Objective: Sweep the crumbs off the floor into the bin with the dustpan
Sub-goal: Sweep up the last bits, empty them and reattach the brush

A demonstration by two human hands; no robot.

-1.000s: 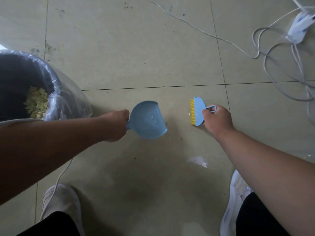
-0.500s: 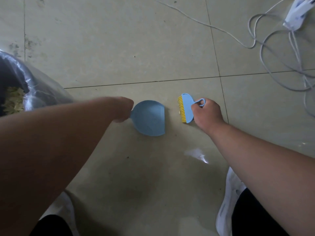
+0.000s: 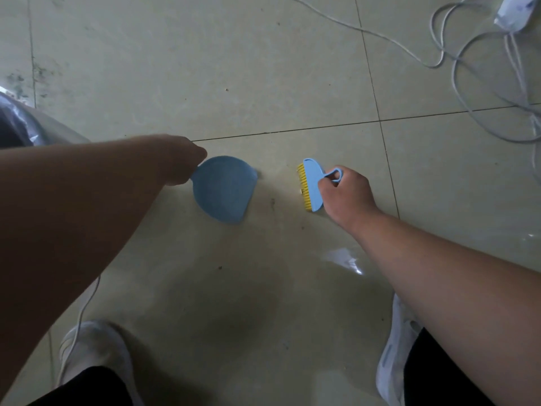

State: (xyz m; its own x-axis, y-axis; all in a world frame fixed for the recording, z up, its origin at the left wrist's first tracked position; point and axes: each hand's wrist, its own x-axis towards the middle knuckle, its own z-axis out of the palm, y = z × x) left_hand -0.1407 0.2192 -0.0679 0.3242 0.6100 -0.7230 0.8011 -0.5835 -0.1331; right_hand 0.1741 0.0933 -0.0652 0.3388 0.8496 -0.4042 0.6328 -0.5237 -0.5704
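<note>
My left hand (image 3: 178, 161) grips the handle of a small blue dustpan (image 3: 224, 190), which lies on the tiled floor with its open edge facing right. My right hand (image 3: 347, 194) holds a blue hand brush (image 3: 312, 184) by its loop handle, yellow bristles pointing left toward the pan. A gap of bare floor with a few dark specks (image 3: 272, 203) separates brush and pan. The bin (image 3: 26, 124), lined with a clear plastic bag, shows only at the far left edge behind my left forearm; its inside is hidden.
White cables (image 3: 468, 63) and a power strip (image 3: 513, 13) lie at the top right. My two white shoes (image 3: 93, 347) (image 3: 395, 347) stand at the bottom. A thin white cord (image 3: 85, 309) runs by the left shoe. A shiny wet-looking patch (image 3: 342, 259) lies near my right forearm.
The view has shifted, so the bin slid mostly out of sight at the left. The brush has drawn back to the right, widening the gap to the dustpan.
</note>
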